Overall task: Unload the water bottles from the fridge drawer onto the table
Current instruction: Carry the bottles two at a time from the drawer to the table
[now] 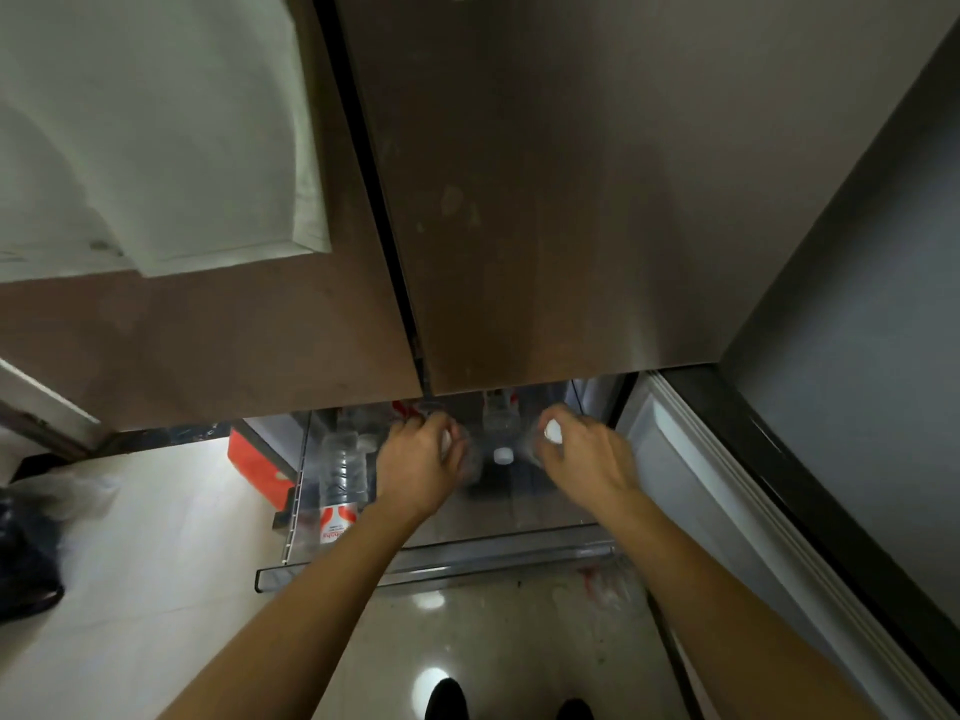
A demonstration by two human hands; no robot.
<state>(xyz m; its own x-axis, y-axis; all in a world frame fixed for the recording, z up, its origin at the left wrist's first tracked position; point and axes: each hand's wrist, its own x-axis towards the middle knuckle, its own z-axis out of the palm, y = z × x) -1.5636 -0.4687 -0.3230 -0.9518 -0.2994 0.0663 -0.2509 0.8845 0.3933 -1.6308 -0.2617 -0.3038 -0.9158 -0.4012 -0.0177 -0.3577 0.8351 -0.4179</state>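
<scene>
The clear fridge drawer is pulled out below the closed fridge doors. Both my hands reach into it. My left hand curls round the top of a clear water bottle, its white cap just showing at the fingers. My right hand grips the neck of another bottle, fingers round its white cap. Between the hands stands a third bottle with a white cap. A further bottle with a red and white label lies along the drawer's left side.
The brown fridge doors hang just above the drawer. An open grey door panel flanks the right. A red box sits on the pale floor at left, and a dark bag lies at far left. My shoes show at the bottom.
</scene>
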